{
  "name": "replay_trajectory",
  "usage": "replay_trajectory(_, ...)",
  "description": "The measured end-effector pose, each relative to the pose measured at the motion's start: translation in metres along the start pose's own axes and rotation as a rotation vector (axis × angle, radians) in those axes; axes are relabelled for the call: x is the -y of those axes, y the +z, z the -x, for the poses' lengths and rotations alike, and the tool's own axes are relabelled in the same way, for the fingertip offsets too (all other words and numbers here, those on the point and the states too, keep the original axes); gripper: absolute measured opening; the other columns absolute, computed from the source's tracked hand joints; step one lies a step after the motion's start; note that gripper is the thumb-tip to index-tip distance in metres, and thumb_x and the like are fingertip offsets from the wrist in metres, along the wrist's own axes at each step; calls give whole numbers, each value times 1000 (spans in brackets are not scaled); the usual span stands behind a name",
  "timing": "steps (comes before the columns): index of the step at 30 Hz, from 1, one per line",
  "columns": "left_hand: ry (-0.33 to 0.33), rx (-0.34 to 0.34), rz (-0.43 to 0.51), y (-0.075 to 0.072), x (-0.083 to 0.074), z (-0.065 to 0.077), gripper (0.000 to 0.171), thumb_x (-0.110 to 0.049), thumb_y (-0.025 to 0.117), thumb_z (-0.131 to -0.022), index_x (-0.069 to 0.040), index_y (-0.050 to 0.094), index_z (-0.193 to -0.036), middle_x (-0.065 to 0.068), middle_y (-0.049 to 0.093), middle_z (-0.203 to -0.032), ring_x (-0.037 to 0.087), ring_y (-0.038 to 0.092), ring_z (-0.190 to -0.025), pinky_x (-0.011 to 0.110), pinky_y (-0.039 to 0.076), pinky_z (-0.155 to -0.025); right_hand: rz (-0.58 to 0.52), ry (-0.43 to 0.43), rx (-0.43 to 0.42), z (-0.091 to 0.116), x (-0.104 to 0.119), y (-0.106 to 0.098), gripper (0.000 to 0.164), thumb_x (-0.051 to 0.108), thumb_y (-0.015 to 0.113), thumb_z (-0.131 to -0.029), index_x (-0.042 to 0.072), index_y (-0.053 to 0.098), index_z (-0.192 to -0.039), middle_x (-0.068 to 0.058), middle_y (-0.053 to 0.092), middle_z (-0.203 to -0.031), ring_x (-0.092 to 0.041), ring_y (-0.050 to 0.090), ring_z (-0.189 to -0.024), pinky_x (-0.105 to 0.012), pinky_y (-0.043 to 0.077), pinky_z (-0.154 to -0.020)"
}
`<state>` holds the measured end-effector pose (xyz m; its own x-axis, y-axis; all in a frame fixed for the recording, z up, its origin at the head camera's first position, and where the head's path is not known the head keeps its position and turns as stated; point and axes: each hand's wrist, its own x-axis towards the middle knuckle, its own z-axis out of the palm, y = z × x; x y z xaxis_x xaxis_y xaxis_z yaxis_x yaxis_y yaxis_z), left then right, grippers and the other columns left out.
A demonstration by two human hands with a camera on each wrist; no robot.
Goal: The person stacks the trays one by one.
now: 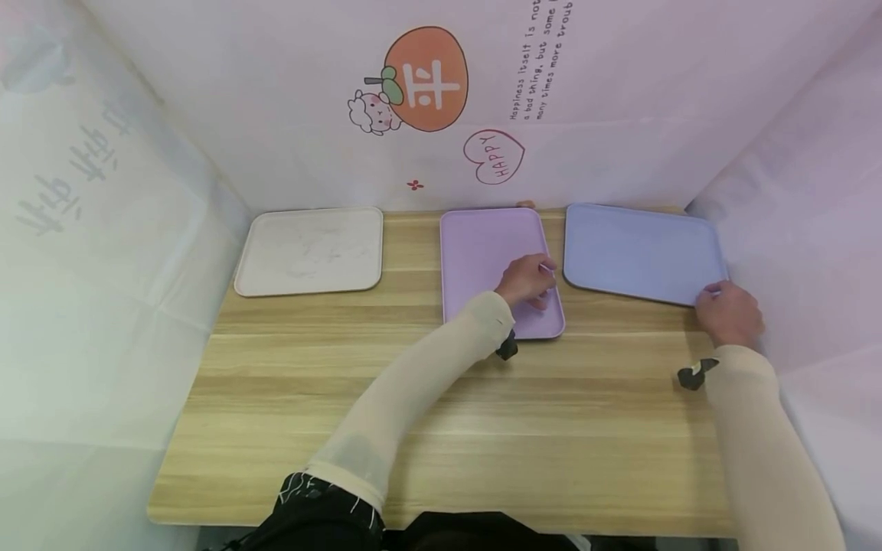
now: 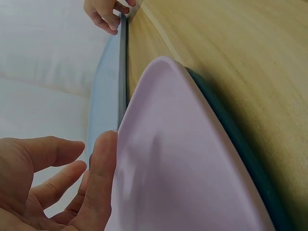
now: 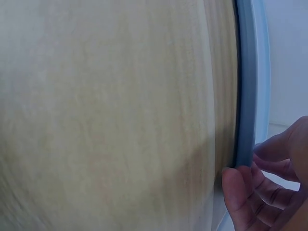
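My left hand (image 1: 527, 279) is over the right side of a purple rectangular tray (image 1: 475, 245). In the left wrist view its fingers are loosely bent with a gap between them, and one fingertip (image 2: 105, 144) appears to touch the tray's rim. At the right, my right hand (image 1: 732, 315) pinches the near right corner of a blue rectangular tray (image 1: 641, 249). The right wrist view shows thumb and fingers on either side of that tray's edge (image 3: 248, 86). Both trays lie on the wooden table, side by side with a narrow gap.
A white rectangular tray (image 1: 310, 252) lies at the table's back left. Pale printed sheets (image 1: 276, 115) wall in the back and both sides of the wooden table (image 1: 310, 367). Under the purple tray a dark teal edge (image 2: 240, 139) shows in the left wrist view.
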<state>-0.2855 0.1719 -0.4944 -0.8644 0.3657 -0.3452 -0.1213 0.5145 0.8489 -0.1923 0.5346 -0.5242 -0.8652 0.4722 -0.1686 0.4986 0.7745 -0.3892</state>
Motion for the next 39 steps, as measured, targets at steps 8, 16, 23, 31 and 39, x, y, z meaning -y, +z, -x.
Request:
replay_trajectory(8, 24, 10, -6, 6, 1, -3, 40, -6, 68, -103, -11, 70, -142, 3, 71, -97, 18, 76, -63, 27, 67, -57, 4, 7, 6, -5, -9, 2, 54, 28, 37, -107, -5, 55, -146, -43, 50, -150, -67, 52, -127, -75, 50, -88)
replay_trajectory(16, 24, 17, -23, 10, 0, -3, 42, -6, 70, -101, -15, 71, -142, -1, 70, -94, 18, 76, -61, 25, 66, -56, 0, 4, -20, -12, -16, 2, 53, 28, 40, -108, -5, 56, -147, -43, 50, -150, -67, 51, -129, -76, 51, -91)
replay_trajectory(23, 29, 44, -48, 14, 0, -5, 41, -6, 70, -102, -13, 71, -142, 0, 70, -98, 13, 71, -56, 23, 65, -55, -1, 13, -30, -7, -13, -2, 53, 27, 42, -108, -7, 55, -147, -45, 49, -148, -67, 51, -129, -78, 49, -97)
replay_trajectory(31, 42, 44, -78, 17, -4, -2, 43, -8, 70, -101, -15, 71, -143, 0, 70, -110, 18, 76, -63, 23, 64, -56, 7, 30, -36, -6, -17, -4, 53, 26, 43, -108, -8, 55, -146, -45, 49, -147, -67, 51, -128, -77, 49, -96)
replay_trajectory(39, 19, 57, -127, 20, -6, -10, 45, -15, 71, -102, -20, 70, -146, 0, 73, -112, 13, 71, -56, 21, 61, -54, 9, 46, -34, -4, -20, -6, 54, 24, 44, -105, -9, 54, -146, -46, 48, -147, -67, 50, -129, -76, 48, -96)
